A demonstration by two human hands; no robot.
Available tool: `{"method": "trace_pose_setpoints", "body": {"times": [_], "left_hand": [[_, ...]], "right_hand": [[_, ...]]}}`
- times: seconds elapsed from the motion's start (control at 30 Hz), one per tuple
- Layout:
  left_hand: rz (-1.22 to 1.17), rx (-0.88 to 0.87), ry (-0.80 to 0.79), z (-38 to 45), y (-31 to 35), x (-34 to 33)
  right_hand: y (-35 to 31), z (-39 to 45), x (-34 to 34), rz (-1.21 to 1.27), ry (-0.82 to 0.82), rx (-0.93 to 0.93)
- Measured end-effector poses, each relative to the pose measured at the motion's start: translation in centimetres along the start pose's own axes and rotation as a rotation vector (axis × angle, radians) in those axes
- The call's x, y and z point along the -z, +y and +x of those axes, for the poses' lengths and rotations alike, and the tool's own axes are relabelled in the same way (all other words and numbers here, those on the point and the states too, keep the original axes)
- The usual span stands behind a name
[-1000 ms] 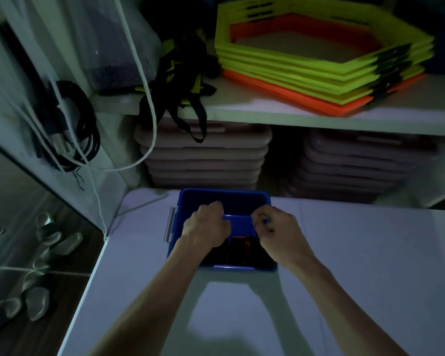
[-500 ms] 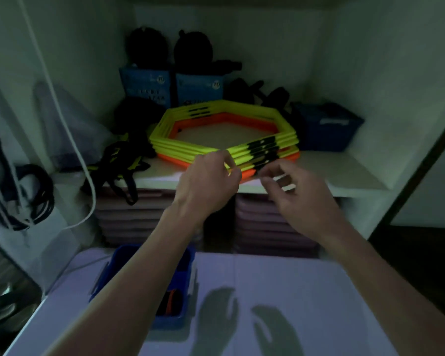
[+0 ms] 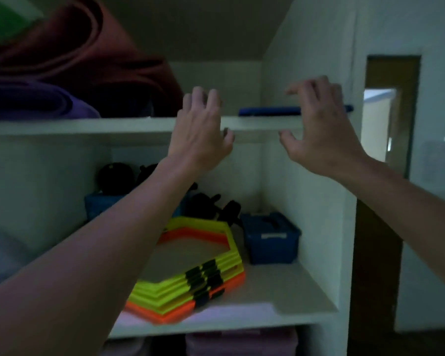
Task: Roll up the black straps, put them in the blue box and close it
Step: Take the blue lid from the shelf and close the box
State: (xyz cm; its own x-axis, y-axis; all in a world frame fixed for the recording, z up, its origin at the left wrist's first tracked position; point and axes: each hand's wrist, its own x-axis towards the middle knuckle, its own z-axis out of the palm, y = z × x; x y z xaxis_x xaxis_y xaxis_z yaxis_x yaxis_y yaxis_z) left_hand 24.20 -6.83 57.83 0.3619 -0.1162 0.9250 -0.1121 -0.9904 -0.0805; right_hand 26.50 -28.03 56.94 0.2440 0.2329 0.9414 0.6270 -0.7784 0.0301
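Observation:
A flat blue lid (image 3: 267, 111) lies on the top shelf (image 3: 113, 124), at its right end. My left hand (image 3: 201, 134) is raised in front of the shelf edge, just left of the lid, fingers apart and empty. My right hand (image 3: 319, 129) is up at the lid's right part, fingers spread and curled, covering some of it; I cannot tell whether it touches the lid. The blue box with the straps is out of view.
Red and purple rolled mats (image 3: 62, 73) fill the top shelf's left. On the shelf below lie stacked yellow and orange hexagon rings (image 3: 198, 273), a closed blue box (image 3: 272, 240) and dark gear (image 3: 216, 204). A doorway (image 3: 385, 119) opens at right.
My view has swung up from the table and box to the top shelf. Both hands left the box and rose to the shelf edge near the blue lid.

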Motion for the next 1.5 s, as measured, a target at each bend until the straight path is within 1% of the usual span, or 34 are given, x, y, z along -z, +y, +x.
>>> {"method": "trace_pose_setpoints", "body": {"times": [0.07, 0.17, 0.23, 0.3, 0.33, 0.47, 0.53, 0.73, 0.83, 0.9, 0.97, 1.03, 1.2, 1.27, 1.37, 1.43, 1.5], "left_hand": [[0.075, 0.037, -0.144, 1.7, -0.1, -1.3], [0.177, 0.086, -0.361, 2.8, -0.7, -3.9], [0.203, 0.101, -0.426, 3.1, -1.3, -5.3], [0.209, 0.093, -0.431, 3.2, -1.8, -6.4], [0.212, 0.082, -0.418, 3.1, -1.9, -6.7], [0.178, 0.069, -0.395, 2.7, -2.6, -7.2], [0.183, 0.065, -0.406, 2.7, -2.7, -7.1], [0.174, 0.104, -0.556, 2.7, -2.5, -6.1], [0.140, 0.127, -0.651, 3.0, -2.4, -5.2], [0.076, 0.150, -0.699, 2.8, -2.2, -4.5], [0.006, 0.159, -0.683, 2.0, -2.1, -3.3], [-0.054, 0.171, -0.619, 0.5, -2.2, -2.0], [-0.302, 0.371, -0.371, -4.7, -4.6, 1.3], [-0.415, 0.485, -0.278, -7.5, -6.2, 2.9], [-0.720, 0.746, -0.197, -12.4, -8.3, 5.2], [-0.886, 0.912, -0.186, -16.0, -9.0, 6.7], [-0.953, 1.005, -0.230, -19.6, -9.4, 8.2]], "right_hand": [[1.5, 3.1, -0.2, -0.114, -0.073, 0.003], [3.6, 6.1, -1.8, -0.260, -0.293, -0.033], [4.6, 6.8, -3.2, -0.312, -0.406, -0.056], [5.5, 6.7, -4.7, -0.348, -0.440, -0.026], [5.9, 6.4, -5.4, -0.358, -0.420, -0.002], [6.6, 5.7, -6.4, -0.446, -0.226, 0.061], [6.4, 5.4, -6.2, -0.498, -0.183, 0.095], [5.1, 2.8, -4.6, -0.597, -0.131, 0.194], [4.8, 1.8, -3.5, -0.550, -0.072, 0.218], [4.5, 1.0, -2.7, -0.487, -0.039, 0.231], [3.9, -0.1, -1.8, -0.444, -0.024, 0.256], [3.1, -1.3, -0.8, -0.413, -0.014, 0.285], [0.0, -5.6, 0.4, -0.283, 0.049, 0.388], [-2.0, -7.9, 0.0, -0.215, 0.066, 0.442], [-6.0, -12.2, -1.4, -0.111, 0.121, 0.521], [-9.1, -15.4, -2.6, -0.040, 0.114, 0.536], [-12.3, -18.5, -4.1, 0.029, 0.046, 0.535]]}}
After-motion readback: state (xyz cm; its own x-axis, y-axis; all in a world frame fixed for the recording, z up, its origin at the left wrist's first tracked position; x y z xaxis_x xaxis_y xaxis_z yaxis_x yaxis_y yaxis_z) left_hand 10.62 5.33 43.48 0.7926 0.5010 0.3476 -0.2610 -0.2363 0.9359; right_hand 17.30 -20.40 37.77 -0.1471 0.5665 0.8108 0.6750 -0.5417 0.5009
